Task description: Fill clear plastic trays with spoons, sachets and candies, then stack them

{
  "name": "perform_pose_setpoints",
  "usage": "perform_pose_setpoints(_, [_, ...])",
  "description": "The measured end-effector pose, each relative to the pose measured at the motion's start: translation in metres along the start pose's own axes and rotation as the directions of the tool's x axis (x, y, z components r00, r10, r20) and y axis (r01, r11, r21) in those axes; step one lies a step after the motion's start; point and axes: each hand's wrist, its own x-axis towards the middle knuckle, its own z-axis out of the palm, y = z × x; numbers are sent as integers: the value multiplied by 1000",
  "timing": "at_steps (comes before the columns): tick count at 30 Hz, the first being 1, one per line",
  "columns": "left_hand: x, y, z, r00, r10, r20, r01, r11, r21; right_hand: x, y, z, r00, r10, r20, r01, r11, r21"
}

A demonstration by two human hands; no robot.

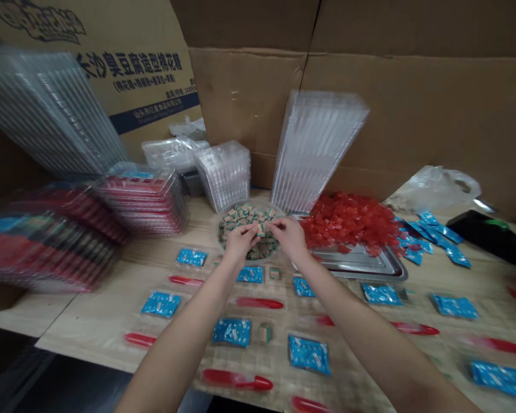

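Close head-worn view, forward and down at left hand point(241, 241) and right hand point(290, 238), apparently wide-angle

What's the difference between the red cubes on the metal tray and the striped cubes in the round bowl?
The red cubes are one glossy red, while the striped cubes show green and pale bands. The red cubes form a wide heap on a metal tray, while the striped cubes fill a round clear bowl. The left hand and right hand are at the striped cubes, not the red cubes. Both are small, loosely piled cubes.

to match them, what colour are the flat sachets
Flat plastic sachets are bright blue with white markings, best in the head view.
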Motion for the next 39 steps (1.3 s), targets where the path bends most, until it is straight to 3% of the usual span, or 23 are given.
perform_pose_setpoints(5, [1, -1, 2, 1000, -3, 2, 3, 1000, -18, 1, 0, 3, 996, 39, 82, -41, 999, 28])
perform_pose_setpoints(13, [-7, 5, -2, 995, -47, 88, 52, 997, -58, 3, 2, 6, 995, 46, 84, -51, 996, 66])
perform_pose_setpoints(22, [-9, 6, 3, 997, -30, 74, 38, 993, -109, -11, -10, 0, 943, 215, 253, -286, 915, 286])
perform_pose_setpoints(27, [-9, 5, 4, 999, 22, 33, -18, 993, -115, -14, -12, -5, 954, 258, 153, -297, 887, 354])
perform_pose_setpoints(31, [-6, 1, 7, 999, 46, -2, -46, 991, -123, -13, -16, 2, 965, 244, 101, -263, 904, 338])
perform_pose_setpoints(39, [-9, 1, 6, 1000, -4, 9, 6, 981, -195, -8, -12, 31, 989, 148, -26, -146, 986, 75])
